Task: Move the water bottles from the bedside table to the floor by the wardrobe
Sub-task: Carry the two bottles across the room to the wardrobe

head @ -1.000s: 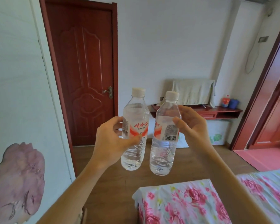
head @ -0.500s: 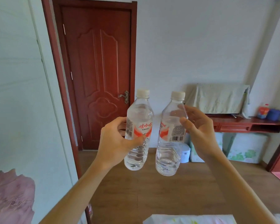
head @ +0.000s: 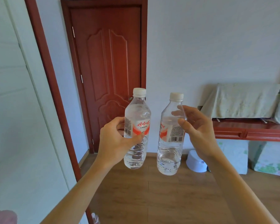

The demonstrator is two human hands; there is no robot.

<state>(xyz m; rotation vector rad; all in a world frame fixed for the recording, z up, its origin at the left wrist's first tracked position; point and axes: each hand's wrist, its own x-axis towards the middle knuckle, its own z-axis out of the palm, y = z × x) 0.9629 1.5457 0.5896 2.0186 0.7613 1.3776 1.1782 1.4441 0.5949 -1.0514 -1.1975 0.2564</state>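
There is one door (head: pixel 107 62). In front of it are two water bottles, the left bottle (head: pixel 137 113) and the right bottle (head: pixel 170 152), held by two hands, the left hand (head: pixel 115 143) and the right hand (head: pixel 200 135). Right of the door are one red shelf (head: pixel 249 134), one cloth (head: pixel 245 101), one pale tub (head: pixel 196 163) and two flowered bags, the near bag (head: pixel 232 156) and the far bag (head: pixel 271 159).

Wood floor (head: pixel 152 199) open ahead; white panel (head: pixel 15 126) close on left; pale basin (head: pixel 196 164) on floor right, near wall

The left grip (head: pixel 115 142) is holding the left bottle (head: pixel 138 113) upright; the right grip (head: pixel 199 133) is holding the right bottle (head: pixel 169 153) beside it.
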